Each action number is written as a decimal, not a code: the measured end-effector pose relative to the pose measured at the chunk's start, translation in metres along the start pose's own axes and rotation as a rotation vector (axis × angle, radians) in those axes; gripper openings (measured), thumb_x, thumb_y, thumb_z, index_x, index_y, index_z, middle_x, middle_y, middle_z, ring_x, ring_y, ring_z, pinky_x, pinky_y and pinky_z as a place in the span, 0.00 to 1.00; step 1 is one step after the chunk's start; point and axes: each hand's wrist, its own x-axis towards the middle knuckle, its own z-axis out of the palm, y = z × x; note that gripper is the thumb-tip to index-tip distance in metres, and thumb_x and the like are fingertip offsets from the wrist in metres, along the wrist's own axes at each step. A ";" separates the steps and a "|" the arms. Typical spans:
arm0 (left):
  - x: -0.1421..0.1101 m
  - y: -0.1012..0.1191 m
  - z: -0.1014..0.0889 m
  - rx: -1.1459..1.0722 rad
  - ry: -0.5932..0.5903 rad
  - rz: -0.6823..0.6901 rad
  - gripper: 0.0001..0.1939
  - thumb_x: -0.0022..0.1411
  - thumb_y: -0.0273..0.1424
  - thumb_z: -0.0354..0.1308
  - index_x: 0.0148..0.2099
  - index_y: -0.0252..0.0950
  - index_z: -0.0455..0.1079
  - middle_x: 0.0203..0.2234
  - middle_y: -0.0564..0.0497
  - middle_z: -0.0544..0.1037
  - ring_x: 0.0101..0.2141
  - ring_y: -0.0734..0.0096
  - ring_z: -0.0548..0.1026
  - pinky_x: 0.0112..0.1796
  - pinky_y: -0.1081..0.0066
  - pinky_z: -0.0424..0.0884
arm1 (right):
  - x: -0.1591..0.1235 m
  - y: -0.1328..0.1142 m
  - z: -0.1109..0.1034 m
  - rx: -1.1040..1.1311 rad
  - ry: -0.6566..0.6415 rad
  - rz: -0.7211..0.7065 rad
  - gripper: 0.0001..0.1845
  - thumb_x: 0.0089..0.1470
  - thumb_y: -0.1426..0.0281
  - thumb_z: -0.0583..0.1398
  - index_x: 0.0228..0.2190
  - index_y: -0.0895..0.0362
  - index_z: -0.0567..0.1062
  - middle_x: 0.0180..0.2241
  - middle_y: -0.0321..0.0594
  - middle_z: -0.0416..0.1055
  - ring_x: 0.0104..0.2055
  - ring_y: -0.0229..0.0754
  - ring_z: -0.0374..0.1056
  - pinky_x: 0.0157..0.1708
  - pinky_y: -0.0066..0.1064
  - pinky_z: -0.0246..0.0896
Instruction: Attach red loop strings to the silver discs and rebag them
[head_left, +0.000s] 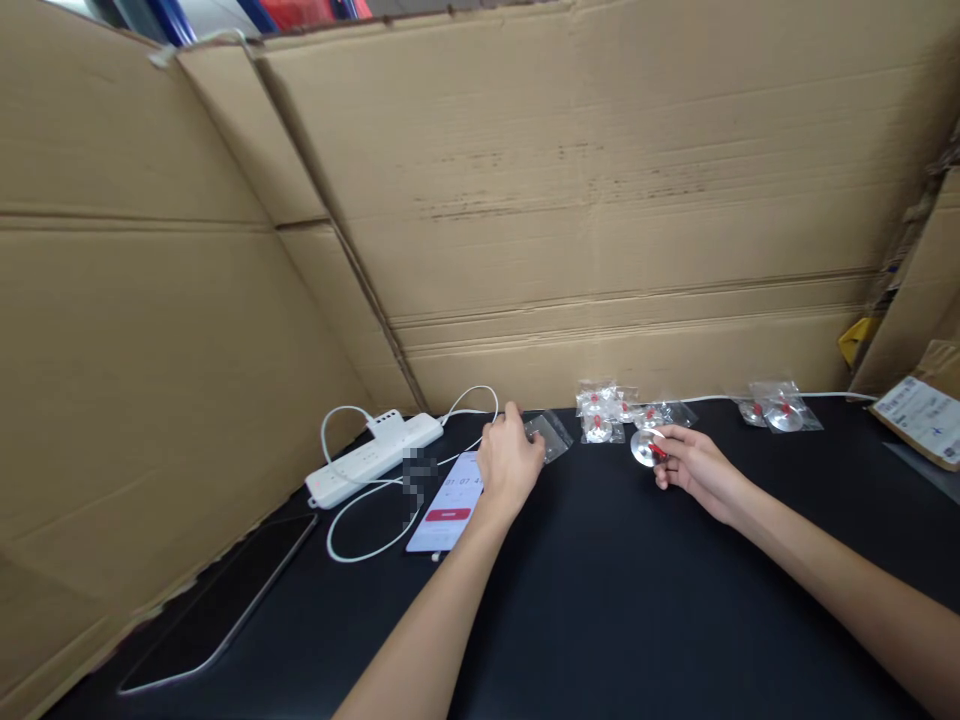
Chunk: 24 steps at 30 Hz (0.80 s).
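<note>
My right hand [694, 462] pinches a round silver metal disc [643, 447] by the small red piece at its middle. The disc is held just over the black tabletop, and its exact kind cannot be made out. At the phone's far end, my left hand [512, 458] is closed at the edge of a small clear plastic bag [553, 437]; some of its fingertips are hidden. Behind the disc lies a cluster of clear bags [598, 412] with similar silver and red pieces inside. Two more such bagged pieces [784, 414] rest farther right.
A lit phone [442, 515] showing a timer lies beside my left forearm. Left of it are a white power strip [375, 460] and a looped white cable [360, 557]. A dark tablet [225, 610] lies front left. Cardboard walls [600, 230] enclose the table; a labelled packet [922, 420] is far right.
</note>
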 end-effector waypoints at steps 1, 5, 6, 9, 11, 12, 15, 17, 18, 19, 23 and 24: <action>-0.001 0.001 -0.001 0.059 0.043 0.028 0.15 0.56 0.32 0.57 0.46 0.35 0.66 0.39 0.39 0.76 0.44 0.46 0.71 0.40 0.57 0.67 | 0.000 0.000 0.000 -0.003 0.002 -0.005 0.09 0.51 0.68 0.64 0.32 0.58 0.70 0.23 0.35 0.68 0.20 0.34 0.64 0.20 0.29 0.61; -0.010 0.015 -0.005 -0.010 0.149 0.205 0.12 0.60 0.34 0.55 0.45 0.35 0.68 0.43 0.39 0.72 0.49 0.46 0.66 0.46 0.53 0.65 | 0.000 0.003 0.004 -0.056 0.043 -0.072 0.14 0.49 0.64 0.66 0.32 0.58 0.69 0.24 0.35 0.68 0.19 0.34 0.64 0.20 0.29 0.62; -0.015 0.021 -0.006 -0.104 0.134 0.277 0.10 0.61 0.33 0.54 0.44 0.35 0.68 0.41 0.41 0.72 0.47 0.50 0.67 0.47 0.55 0.65 | -0.001 0.004 0.005 -0.074 0.057 -0.095 0.15 0.48 0.62 0.66 0.32 0.58 0.69 0.24 0.34 0.68 0.19 0.34 0.64 0.19 0.29 0.62; -0.035 0.040 -0.008 -0.438 -0.025 0.527 0.09 0.65 0.32 0.52 0.46 0.38 0.67 0.39 0.47 0.73 0.43 0.60 0.70 0.46 0.61 0.68 | -0.002 0.008 0.011 -0.119 0.058 -0.148 0.19 0.46 0.58 0.67 0.33 0.58 0.68 0.26 0.34 0.69 0.18 0.34 0.66 0.19 0.30 0.65; -0.049 0.050 -0.008 -0.524 -0.144 0.660 0.15 0.64 0.34 0.55 0.52 0.39 0.65 0.43 0.46 0.72 0.46 0.60 0.70 0.47 0.61 0.68 | -0.004 0.010 0.014 -0.143 0.021 -0.169 0.21 0.46 0.57 0.67 0.32 0.58 0.68 0.27 0.34 0.69 0.19 0.35 0.67 0.19 0.30 0.66; -0.054 0.053 -0.008 -0.538 -0.211 0.712 0.19 0.63 0.35 0.57 0.55 0.40 0.64 0.45 0.46 0.71 0.48 0.59 0.69 0.48 0.60 0.68 | -0.004 0.011 0.015 -0.154 0.005 -0.181 0.21 0.46 0.56 0.67 0.32 0.57 0.67 0.27 0.34 0.69 0.19 0.35 0.67 0.19 0.30 0.66; -0.060 0.054 -0.003 -0.577 -0.328 0.721 0.23 0.63 0.35 0.58 0.59 0.43 0.62 0.46 0.46 0.70 0.45 0.61 0.72 0.46 0.62 0.70 | -0.006 0.011 0.018 -0.187 -0.014 -0.202 0.21 0.46 0.56 0.67 0.31 0.57 0.67 0.27 0.32 0.68 0.18 0.34 0.67 0.17 0.29 0.66; -0.058 0.051 -0.001 -0.586 -0.361 0.706 0.23 0.64 0.34 0.57 0.60 0.42 0.61 0.45 0.46 0.72 0.44 0.62 0.73 0.45 0.63 0.71 | -0.008 0.010 0.018 -0.209 -0.023 -0.200 0.21 0.45 0.57 0.68 0.30 0.57 0.66 0.25 0.31 0.68 0.16 0.34 0.66 0.15 0.28 0.65; -0.057 0.049 0.000 -0.585 -0.376 0.703 0.23 0.64 0.34 0.56 0.60 0.42 0.61 0.44 0.46 0.73 0.43 0.62 0.73 0.45 0.63 0.71 | -0.008 0.010 0.019 -0.219 -0.029 -0.198 0.21 0.44 0.57 0.68 0.30 0.57 0.66 0.25 0.31 0.68 0.15 0.34 0.66 0.14 0.28 0.64; -0.055 0.048 0.001 -0.580 -0.391 0.701 0.22 0.65 0.34 0.56 0.60 0.41 0.62 0.43 0.46 0.74 0.42 0.62 0.74 0.44 0.63 0.71 | -0.008 0.010 0.019 -0.227 -0.033 -0.197 0.21 0.44 0.58 0.69 0.30 0.57 0.66 0.24 0.31 0.68 0.14 0.34 0.65 0.13 0.27 0.63; -0.054 0.048 -0.002 -0.567 -0.438 0.714 0.18 0.66 0.34 0.54 0.57 0.39 0.66 0.40 0.46 0.76 0.40 0.62 0.74 0.42 0.64 0.70 | -0.008 0.011 0.018 -0.235 -0.026 -0.191 0.22 0.43 0.57 0.69 0.27 0.57 0.65 0.23 0.31 0.68 0.13 0.34 0.65 0.11 0.26 0.61; -0.054 0.049 -0.003 -0.566 -0.431 0.716 0.17 0.66 0.34 0.54 0.56 0.39 0.66 0.41 0.46 0.75 0.41 0.61 0.74 0.42 0.64 0.70 | -0.008 0.012 0.018 -0.232 -0.024 -0.189 0.22 0.43 0.57 0.69 0.26 0.57 0.65 0.22 0.31 0.68 0.13 0.34 0.65 0.11 0.26 0.62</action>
